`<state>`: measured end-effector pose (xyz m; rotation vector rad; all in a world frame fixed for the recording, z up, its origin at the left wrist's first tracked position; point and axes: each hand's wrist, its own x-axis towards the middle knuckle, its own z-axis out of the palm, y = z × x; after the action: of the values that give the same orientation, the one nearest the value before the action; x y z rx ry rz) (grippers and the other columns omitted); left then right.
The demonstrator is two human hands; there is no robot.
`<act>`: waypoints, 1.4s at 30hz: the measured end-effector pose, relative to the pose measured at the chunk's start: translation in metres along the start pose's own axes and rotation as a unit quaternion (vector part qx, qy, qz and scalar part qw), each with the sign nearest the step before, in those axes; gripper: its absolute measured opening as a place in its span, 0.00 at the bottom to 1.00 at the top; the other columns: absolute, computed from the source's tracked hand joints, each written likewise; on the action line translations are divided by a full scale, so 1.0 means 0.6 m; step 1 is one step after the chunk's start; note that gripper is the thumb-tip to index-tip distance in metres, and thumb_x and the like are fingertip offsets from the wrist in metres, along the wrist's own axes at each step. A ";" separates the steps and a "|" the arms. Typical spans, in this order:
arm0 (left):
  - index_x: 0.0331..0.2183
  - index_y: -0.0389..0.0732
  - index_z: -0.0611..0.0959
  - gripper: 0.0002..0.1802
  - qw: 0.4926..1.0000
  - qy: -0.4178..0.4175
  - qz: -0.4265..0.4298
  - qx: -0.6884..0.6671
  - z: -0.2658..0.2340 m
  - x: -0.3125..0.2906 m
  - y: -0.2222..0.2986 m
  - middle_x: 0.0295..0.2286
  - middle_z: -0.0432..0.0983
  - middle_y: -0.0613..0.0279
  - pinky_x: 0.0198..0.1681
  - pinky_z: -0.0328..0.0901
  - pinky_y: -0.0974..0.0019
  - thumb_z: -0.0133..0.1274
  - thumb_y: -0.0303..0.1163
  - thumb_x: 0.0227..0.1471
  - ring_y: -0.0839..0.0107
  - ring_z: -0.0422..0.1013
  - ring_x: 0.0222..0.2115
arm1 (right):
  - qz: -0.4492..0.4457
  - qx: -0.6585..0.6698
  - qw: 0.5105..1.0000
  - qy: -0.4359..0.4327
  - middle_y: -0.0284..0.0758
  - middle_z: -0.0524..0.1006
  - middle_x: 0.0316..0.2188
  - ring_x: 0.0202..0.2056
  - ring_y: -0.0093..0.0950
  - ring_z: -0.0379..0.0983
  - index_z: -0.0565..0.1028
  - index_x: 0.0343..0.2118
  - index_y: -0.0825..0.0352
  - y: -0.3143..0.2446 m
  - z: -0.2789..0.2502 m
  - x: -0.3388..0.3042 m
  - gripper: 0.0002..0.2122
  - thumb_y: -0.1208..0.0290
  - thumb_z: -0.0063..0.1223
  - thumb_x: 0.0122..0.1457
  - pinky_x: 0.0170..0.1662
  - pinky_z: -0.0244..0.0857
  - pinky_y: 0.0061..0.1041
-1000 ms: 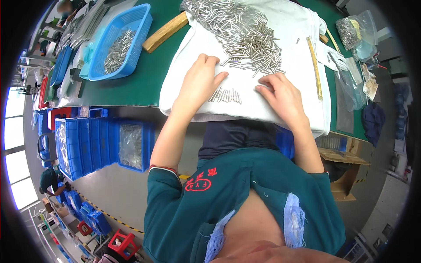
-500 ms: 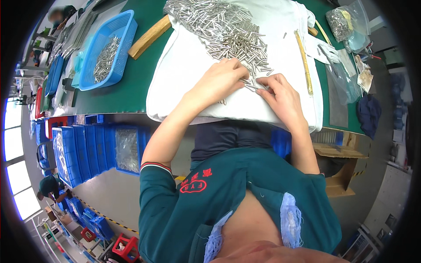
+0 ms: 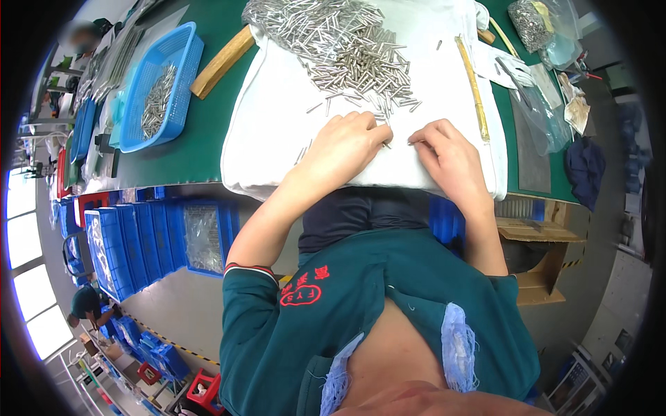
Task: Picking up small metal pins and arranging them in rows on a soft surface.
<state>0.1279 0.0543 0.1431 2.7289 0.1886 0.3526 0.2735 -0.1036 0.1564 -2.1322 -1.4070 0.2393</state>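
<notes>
A heap of short silver metal pins (image 3: 361,62) lies on a white cloth (image 3: 277,118) spread over a raised pad. In front of the heap my left hand (image 3: 343,149) is curled down, its thumb and fingers closed on metal pins (image 3: 387,145) that stick out at the fingertips. My right hand (image 3: 449,156) rests on the cloth a short way to the right, apart from the left. Its thumb and forefinger are pressed together; what they hold, if anything, is too small to make out. A few loose pins (image 3: 302,152) lie beside my left wrist.
To the left stands a blue basket (image 3: 187,76) with pins in it, beside a wooden bar (image 3: 222,62). A yellowish strip (image 3: 473,90) lies on the cloth's right side. Beyond are a white glove (image 3: 496,69) and a clear bag of small parts (image 3: 531,28). Blue crates (image 3: 139,239) stand below the table.
My hands, close together over pins at the heap's near edge, have drawn apart. A gap of bare cloth now shows between them, and both sit slightly nearer the front edge.
</notes>
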 end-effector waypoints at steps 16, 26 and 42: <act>0.30 0.41 0.77 0.07 0.996 0.057 -0.051 0.052 0.011 -0.003 0.021 0.26 0.70 0.60 0.33 0.65 0.57 0.55 0.28 0.44 0.59 0.71 0.29 | -0.102 0.008 0.995 0.009 0.33 0.71 0.30 0.35 0.34 0.70 0.74 0.29 0.64 -0.016 0.023 -0.023 0.05 0.75 0.59 0.49 0.39 0.63 0.33; 0.28 0.42 0.78 0.06 0.997 0.041 -0.068 0.014 -0.005 -0.028 0.042 0.26 0.70 0.61 0.33 0.62 0.59 0.57 0.30 0.45 0.61 0.70 0.31 | -0.082 0.052 0.995 -0.001 0.35 0.71 0.33 0.37 0.35 0.71 0.74 0.35 0.66 -0.036 0.031 -0.015 0.10 0.76 0.59 0.48 0.38 0.66 0.33; 0.35 0.45 0.82 0.08 0.972 0.160 -0.171 -0.012 -0.064 -0.078 -0.026 0.31 0.75 0.64 0.38 0.62 0.61 0.55 0.31 0.49 0.62 0.71 0.34 | -0.145 0.066 0.987 -0.012 0.36 0.72 0.36 0.33 0.33 0.73 0.75 0.40 0.66 -0.050 0.072 0.005 0.13 0.71 0.61 0.51 0.36 0.68 0.28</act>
<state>0.0716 0.0742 0.1613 2.5335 0.7257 0.6844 0.2325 -0.0768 0.1377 -1.7979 -1.6450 0.2388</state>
